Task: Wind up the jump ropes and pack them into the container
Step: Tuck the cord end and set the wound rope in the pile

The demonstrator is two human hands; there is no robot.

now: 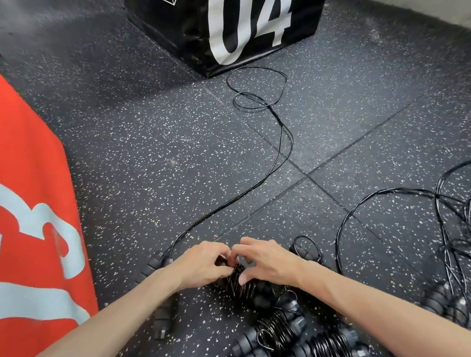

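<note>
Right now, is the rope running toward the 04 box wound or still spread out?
Spread out: the rope trails loose across the floor, looping near the box.

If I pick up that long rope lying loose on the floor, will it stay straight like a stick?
Probably not. The loose rope is thin and lies in curves and loops, so it would likely droop. Its handles look chunkier, so that end may hang lower. It seems light, and its shiny cord might slip through fingers.
</note>
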